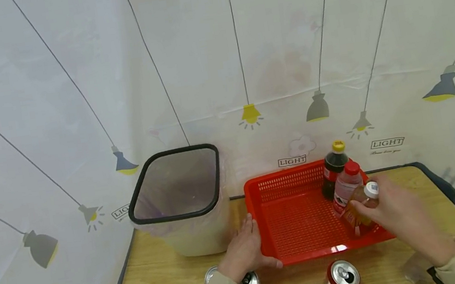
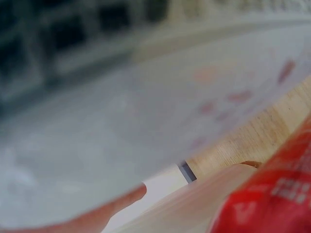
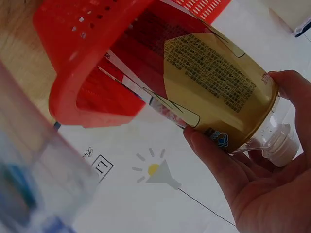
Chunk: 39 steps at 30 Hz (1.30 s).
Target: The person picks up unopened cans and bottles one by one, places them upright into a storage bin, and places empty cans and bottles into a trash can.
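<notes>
Head view: the right hand (image 1: 401, 214) grips a white-capped, gold-labelled clear plastic bottle (image 1: 354, 220) in a red rectangular plastic basket (image 1: 313, 253), near its front right corner. A red-capped clear plastic bottle (image 1: 345, 190) and yellow-capped dark plastic bottle (image 1: 334, 166) stand behind. The left hand (image 1: 243, 252), fingers extended, touches the basket's left edge.

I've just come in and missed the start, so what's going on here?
A person's right hand grips a white-capped bottle at the right end of a red basket, beside a red-capped bottle and a yellow-capped bottle. The left hand touches the basket's left edge. A bin stands to the left, with cans on the near side.
</notes>
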Tool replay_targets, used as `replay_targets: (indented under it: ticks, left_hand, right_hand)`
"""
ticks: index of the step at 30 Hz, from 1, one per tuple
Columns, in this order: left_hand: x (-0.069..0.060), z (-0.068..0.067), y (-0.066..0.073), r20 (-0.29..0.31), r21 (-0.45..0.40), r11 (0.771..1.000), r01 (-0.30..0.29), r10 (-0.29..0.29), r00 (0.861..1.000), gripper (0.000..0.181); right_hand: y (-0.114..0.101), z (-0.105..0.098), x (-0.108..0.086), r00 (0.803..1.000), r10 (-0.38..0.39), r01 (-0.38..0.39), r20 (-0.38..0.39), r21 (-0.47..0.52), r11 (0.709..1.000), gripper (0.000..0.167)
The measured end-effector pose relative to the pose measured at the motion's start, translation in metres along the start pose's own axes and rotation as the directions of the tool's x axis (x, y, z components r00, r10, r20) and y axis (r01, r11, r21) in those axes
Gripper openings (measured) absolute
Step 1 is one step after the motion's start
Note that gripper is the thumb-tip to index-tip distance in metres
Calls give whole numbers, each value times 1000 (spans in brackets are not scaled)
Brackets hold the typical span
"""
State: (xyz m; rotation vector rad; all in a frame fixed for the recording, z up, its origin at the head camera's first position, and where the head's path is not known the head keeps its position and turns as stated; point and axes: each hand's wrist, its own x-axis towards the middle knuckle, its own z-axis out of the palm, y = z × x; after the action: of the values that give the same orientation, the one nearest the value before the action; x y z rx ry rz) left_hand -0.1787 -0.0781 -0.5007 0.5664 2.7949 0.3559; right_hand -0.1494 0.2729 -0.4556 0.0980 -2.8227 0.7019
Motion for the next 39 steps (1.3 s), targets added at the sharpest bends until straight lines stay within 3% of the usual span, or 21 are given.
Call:
replay_targets:
  ticks: [10,19,27,33,39]
  left_hand:
    - [0,-2,3,10,1,1000,-1,1,1000,130]
    - [-1,-2,3,-1,9,1000,-6,6,1000,130]
    - [-1,-1,4,3,18,1000,-7,7,1000,130]
    - [-2,0,3,-3,11,1000,-7,7,1000,130]
    - [-1,2,0,7,0,1000,5,-5,1000,129]
  right_hand:
    - [2,20,1,990,126,-126,63,-5,992,69]
    - [8,29,1,992,120,-120,40,-19,993,81]
    - [15,35,0,996,85,-85,18,-31,996,71]
    - [18,39,1,989,126,-123,78,-38,992,62]
    - [18,45,2,987,137,-134,86,-45,990,62]
